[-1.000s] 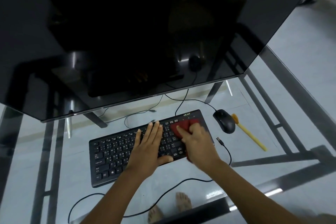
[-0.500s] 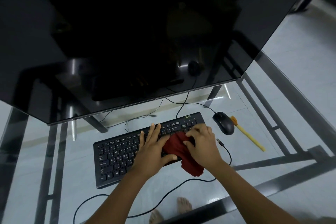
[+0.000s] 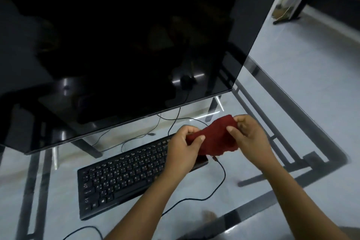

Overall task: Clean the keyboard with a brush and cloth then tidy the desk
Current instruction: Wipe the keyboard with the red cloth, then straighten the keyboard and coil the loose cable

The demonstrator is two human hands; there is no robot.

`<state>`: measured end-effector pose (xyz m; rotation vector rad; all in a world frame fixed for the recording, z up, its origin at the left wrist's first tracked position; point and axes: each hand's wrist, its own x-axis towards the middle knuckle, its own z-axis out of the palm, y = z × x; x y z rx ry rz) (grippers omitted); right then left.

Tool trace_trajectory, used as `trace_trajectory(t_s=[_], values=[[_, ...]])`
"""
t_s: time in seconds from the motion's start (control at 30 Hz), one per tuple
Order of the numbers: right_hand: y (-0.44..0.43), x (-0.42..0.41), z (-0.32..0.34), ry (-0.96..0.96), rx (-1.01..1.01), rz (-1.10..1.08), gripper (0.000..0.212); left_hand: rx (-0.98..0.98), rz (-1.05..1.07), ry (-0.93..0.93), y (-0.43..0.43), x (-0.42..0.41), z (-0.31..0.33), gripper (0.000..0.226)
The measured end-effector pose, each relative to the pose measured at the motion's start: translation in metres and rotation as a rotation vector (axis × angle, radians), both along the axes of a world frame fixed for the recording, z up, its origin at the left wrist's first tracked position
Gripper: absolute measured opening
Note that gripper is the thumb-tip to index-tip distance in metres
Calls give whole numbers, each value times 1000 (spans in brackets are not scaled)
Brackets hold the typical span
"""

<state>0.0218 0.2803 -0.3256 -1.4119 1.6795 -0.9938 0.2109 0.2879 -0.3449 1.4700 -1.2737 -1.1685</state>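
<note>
A black keyboard (image 3: 124, 177) lies on the glass desk (image 3: 268, 173), angled up to the right. A dark red cloth (image 3: 216, 136) is held in the air above the keyboard's right end. My left hand (image 3: 185, 146) pinches the cloth's left edge. My right hand (image 3: 247, 134) grips its upper right edge. The cloth hangs stretched between both hands. The brush and the mouse are hidden behind my hands and the cloth.
A large dark monitor (image 3: 116, 45) stands right behind the keyboard. Black cables (image 3: 220, 179) run across the glass near the keyboard's right end and front. The desk's dark metal frame (image 3: 321, 154) shows through the glass. A bare foot (image 3: 209, 216) is visible below.
The cloth was being wiped over the keyboard's right keys by my right hand while the left rested on the keys. Now both hands have lifted it off and hold it spread between them.
</note>
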Motion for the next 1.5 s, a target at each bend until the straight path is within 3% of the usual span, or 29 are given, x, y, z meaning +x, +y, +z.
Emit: trace_trajectory(t_s=[0.3, 0.47, 0.6, 0.77, 0.87, 1.07, 1.23, 1.5], values=[[-21, -131, 3, 116, 35, -102, 10, 190, -52, 99, -30, -136, -1, 7], [-48, -190, -22, 350, 197, -21, 7, 306, -62, 29, -46, -192, -35, 7], [-82, -199, -55, 435, 256, 65, 11, 252, -92, -259, -65, -206, -62, 11], [-109, -195, -81, 421, 270, 77, 17, -51, -122, -761, -86, -206, -82, 11], [-114, -194, -89, 429, 275, 88, 17, -125, -171, -894, -92, -203, -89, 14], [-113, -190, -97, 540, 256, 134, 22, -115, -193, -898, -88, -193, -96, 28], [-108, -161, -84, 680, 63, 143, 32, -144, -112, -782, -77, -160, -84, 36], [-71, -34, -71, 494, -23, 472, 47, -184, 65, -769, -41, -56, -64, 47]])
